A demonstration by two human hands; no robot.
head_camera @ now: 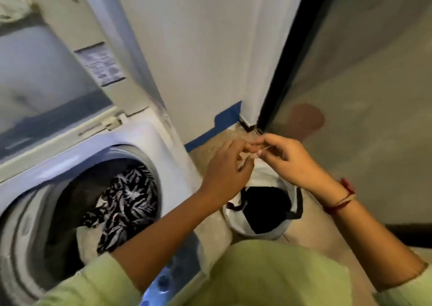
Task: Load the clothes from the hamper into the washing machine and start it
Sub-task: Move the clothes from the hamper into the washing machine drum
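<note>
Nearest: pale green sleeves (268, 270), soft matte fabric, across the bottom edge, both forearms reaching up over the floor gap. 2 hands meet above the hamper (235, 222), fingertips touching. Right hand (285, 156) pinches a thin pale strand (265, 148) between thumb and forefinger, too fine to identify; red thread band (343, 198) on that wrist. Left hand (224, 165) is back-up, fingers loosely bent, blurred, can't tell if it grips the strand. Hamper sits on the speckled floor (210, 149) just beside the washing machine (131, 137)'s right side: round, soft white wall, dark inside, contents unclear. Washer is a top loader with a rounded white plastic rim, lid (46, 71) standing open at the back, circular opening unobstructed. In the drum: black-and-white leaf-print clothes (131, 200), crumpled, on a pale item. Behind: smooth white wall (198, 48), blue skirting strip (217, 128), black vertical frame edge (285, 48) on the right
</note>
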